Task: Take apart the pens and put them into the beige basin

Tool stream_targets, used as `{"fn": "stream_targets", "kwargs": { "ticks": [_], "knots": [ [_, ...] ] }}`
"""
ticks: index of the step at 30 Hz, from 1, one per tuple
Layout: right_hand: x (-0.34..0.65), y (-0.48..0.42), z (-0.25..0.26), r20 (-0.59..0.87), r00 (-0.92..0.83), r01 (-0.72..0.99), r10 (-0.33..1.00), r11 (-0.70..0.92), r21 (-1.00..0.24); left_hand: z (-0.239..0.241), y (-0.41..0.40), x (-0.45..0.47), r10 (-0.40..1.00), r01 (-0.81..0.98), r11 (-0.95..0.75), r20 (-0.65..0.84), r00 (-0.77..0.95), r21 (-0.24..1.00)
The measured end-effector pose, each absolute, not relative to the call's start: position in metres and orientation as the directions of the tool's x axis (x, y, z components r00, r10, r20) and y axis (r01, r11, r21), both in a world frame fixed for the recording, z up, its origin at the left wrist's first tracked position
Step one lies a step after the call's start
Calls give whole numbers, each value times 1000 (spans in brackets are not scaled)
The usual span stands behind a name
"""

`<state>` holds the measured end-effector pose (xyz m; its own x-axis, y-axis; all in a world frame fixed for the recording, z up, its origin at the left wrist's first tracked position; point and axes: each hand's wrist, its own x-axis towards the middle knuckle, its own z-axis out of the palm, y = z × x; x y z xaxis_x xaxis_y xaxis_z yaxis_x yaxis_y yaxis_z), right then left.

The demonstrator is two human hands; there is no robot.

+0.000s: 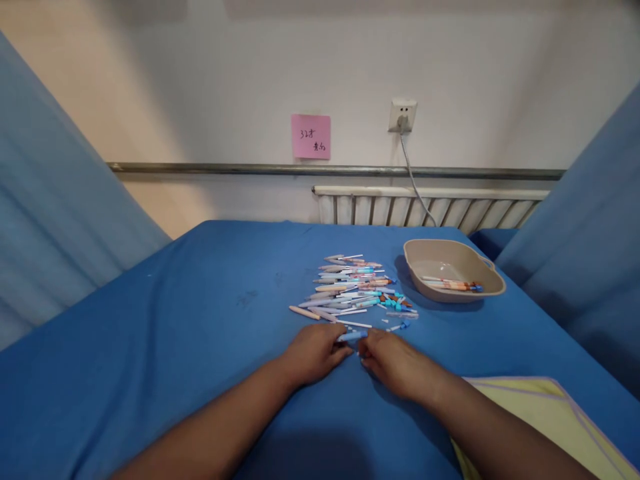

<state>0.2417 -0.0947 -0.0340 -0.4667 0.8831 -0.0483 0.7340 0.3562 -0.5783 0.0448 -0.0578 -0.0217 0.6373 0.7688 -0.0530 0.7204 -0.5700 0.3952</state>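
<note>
My left hand [315, 350] and my right hand [393, 360] meet over the blue table cover, fingers pinched together. Between their fingertips lies a light blue pen barrel [351, 337], held by both hands. Just beyond them a heap of several pen parts [353, 287] spreads out: barrels, thin white refills and small blue caps. A single tan barrel [304, 312] lies at the heap's left edge.
A beige tray [493, 283] with a few assembled pens [453, 285] stands at the right of the heap. A yellow cloth [545, 413] lies at the near right. Blue curtains hang on both sides. A radiator [425, 207], a wall socket and a pink note are behind.
</note>
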Motion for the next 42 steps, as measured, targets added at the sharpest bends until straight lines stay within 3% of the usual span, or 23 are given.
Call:
{"fn": "stream_targets", "kwargs": {
  "ticks": [3,8,11,18,26,30,34,38,42],
  "knots": [
    [241,-84,-41,31,-372,752,928,320,-576,-31,-50,53,813,758,-549,18,581,353],
    [249,-79,-37,84,-303,764,949,295,-573,-27,-44,45,860,747,-494,123,496,444],
    [253,-83,-29,13,-277,830,961,246,-501,-16,-43,28,881,760,-458,121,457,461],
    [254,-86,-22,-158,-264,919,952,199,-339,0,-36,0,894,839,-397,-51,446,372],
    [241,-74,-32,-66,-244,909,968,204,-364,-26,-37,39,864,809,-474,4,504,348],
    [241,-68,-36,-33,-212,914,977,186,-359,-31,-35,54,851,749,-492,63,522,444],
    [255,-65,-36,-17,-215,877,976,186,-443,-25,-40,48,840,703,-473,32,541,532],
    [278,-56,-30,1,-157,818,988,130,-560,-23,-46,46,819,737,-498,-32,573,456],
    [308,-44,-23,-27,-76,822,997,48,-567,-23,-41,61,828,782,-525,-10,560,334]
  ]
}}
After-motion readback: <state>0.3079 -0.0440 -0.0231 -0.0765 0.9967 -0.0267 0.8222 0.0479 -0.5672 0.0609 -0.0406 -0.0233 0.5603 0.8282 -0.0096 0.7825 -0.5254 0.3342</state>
